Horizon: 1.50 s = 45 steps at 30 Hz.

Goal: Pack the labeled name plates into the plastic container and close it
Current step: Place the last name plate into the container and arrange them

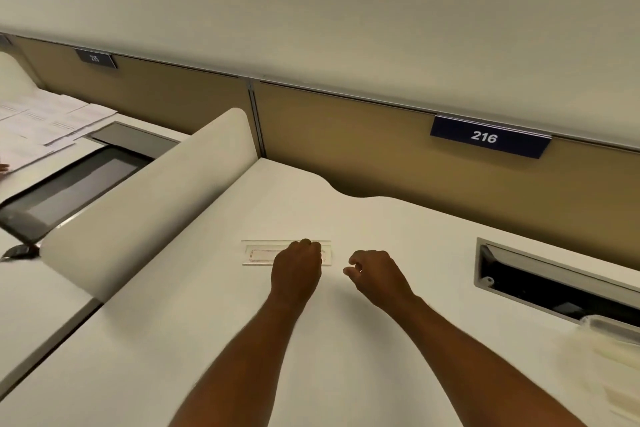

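Observation:
A clear name plate [258,253] with a red-outlined label lies flat on the white desk [311,340], a little ahead of me. My left hand [298,267] covers its right half, with the fingers curled over its far edge. My right hand [375,274] hovers just right of the plate, apart from it, loosely curled and holding nothing. A translucent plastic container [609,343] shows blurred at the lower right edge of the view; I cannot tell what is in it.
A recessed cable slot [554,284] opens in the desk to the right. A blue sign reading 216 [488,137] hangs on the tan partition behind. A rounded white divider [156,204] bounds the desk's left side; beyond it lie papers [45,121] and a black-framed panel [69,187].

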Tool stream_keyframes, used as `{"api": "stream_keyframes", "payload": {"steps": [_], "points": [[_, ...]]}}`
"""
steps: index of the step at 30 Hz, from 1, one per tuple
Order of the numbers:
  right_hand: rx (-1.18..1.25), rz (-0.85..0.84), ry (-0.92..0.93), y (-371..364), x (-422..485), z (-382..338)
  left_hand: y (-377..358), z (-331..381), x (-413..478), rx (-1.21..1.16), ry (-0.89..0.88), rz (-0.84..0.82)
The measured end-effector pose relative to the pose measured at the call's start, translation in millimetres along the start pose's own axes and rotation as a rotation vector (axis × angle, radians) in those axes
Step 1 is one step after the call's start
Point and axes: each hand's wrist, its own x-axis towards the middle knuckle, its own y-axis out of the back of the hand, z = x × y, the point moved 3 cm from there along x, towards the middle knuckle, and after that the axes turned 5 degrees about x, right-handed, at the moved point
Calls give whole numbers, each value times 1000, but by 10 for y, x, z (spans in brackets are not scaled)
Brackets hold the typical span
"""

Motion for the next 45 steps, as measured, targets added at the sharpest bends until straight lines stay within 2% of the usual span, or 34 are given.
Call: {"api": "stream_keyframes", "payload": {"steps": [4,14,18,21,26,29,32,37,40,45], "points": [[4,-17,-28,-263,243,49,-189,-51,180,45,-31,-29],[49,19,-79,-481,533,229,-476,-26,460,228,-212,33],[110,30,-88,-473,528,265,-413,-1,508,234,-239,109],[255,98,-92,-386,457,280,-312,23,514,159,-257,218],[796,260,-223,-67,361,368,33,95,565,-21,-209,348],[926,239,-261,131,304,414,298,173,597,-160,-125,403],[947,151,-249,310,232,458,550,258,603,-439,40,443],[923,-101,-189,597,7,456,854,413,542,-889,211,519],[1056,-224,-216,763,-166,450,914,490,511,-1195,315,437],[1330,-319,-170,1068,-414,415,956,555,383,-1542,490,375]]}}
